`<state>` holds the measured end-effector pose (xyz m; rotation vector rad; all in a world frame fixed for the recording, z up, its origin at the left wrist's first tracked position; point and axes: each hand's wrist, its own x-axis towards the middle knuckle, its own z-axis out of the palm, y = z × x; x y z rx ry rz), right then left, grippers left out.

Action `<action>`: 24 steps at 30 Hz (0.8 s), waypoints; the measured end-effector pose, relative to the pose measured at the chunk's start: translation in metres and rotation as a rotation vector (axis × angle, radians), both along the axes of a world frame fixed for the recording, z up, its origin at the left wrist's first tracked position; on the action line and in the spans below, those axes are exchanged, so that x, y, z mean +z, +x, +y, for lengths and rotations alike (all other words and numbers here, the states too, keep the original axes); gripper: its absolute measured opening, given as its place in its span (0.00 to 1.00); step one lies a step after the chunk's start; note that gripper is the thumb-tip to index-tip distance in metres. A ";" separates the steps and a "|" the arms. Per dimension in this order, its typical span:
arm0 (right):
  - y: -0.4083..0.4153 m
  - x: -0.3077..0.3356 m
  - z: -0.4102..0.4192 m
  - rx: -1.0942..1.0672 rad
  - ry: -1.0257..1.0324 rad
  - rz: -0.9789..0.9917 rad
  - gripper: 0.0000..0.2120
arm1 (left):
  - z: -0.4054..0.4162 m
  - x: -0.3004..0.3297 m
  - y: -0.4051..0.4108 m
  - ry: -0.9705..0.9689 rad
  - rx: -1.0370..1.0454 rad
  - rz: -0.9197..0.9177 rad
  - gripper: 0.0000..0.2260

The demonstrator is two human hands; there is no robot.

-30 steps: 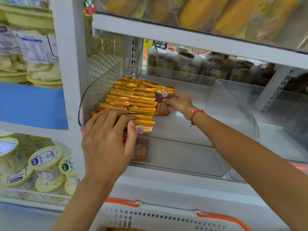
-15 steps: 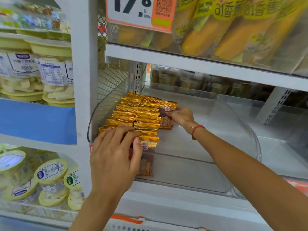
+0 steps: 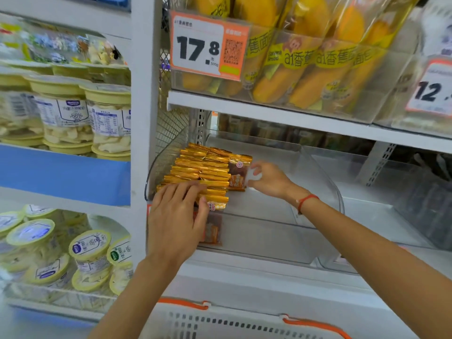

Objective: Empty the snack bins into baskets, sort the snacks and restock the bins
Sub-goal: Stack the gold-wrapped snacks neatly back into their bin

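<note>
Only the head cam here, looking down into a clear curved plastic bin (image 3: 318, 187) on a white metal shelf (image 3: 244, 280); we've got two neat rows of flat gold foil snack packets (image 3: 200, 170) stacked in the bin's left end, pushed up against its side wall. Our left hand (image 3: 175, 221) lies flat on the near end of the rows, fingers straight and together, thumb against the front packet; nothing gripped, just pressing. Our right hand (image 3: 269, 178) sits beside the right row further back, fingers curled; its grip is on one brown-and-orange snack packet (image 3: 238, 174) standing at the edge of the stack, with a bit of pale stuff by the fingertips that we can't make out. There's a red string bracelet (image 3: 305, 201) on that wrist; the rest of the bin to the right shows bare floor.

Above, banana bread in yellow wrappers (image 3: 305, 57) behind an orange price tag reading 17.8 (image 3: 208, 45). On the left, clear tubs with pale yellow lids (image 3: 73, 113); at the bottom, the rim of a white basket with orange handles (image 3: 244, 324).
</note>
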<state>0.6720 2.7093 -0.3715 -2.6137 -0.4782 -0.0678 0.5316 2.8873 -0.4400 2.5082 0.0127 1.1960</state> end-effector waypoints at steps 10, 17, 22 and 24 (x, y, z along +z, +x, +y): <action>-0.170 -0.070 -0.068 0.462 -0.276 -0.159 0.09 | -0.030 -0.037 -0.087 -0.135 -0.138 0.167 0.07; -0.209 -0.247 -0.095 0.355 -0.306 0.602 0.12 | -0.054 -0.193 -0.123 -0.176 -0.166 0.806 0.11; -0.264 -0.342 -0.109 0.344 -0.270 0.921 0.11 | -0.044 -0.267 -0.167 0.033 -0.183 1.139 0.19; -0.276 -0.350 -0.113 0.325 -0.233 1.116 0.22 | -0.035 -0.285 -0.181 0.094 -0.246 1.330 0.21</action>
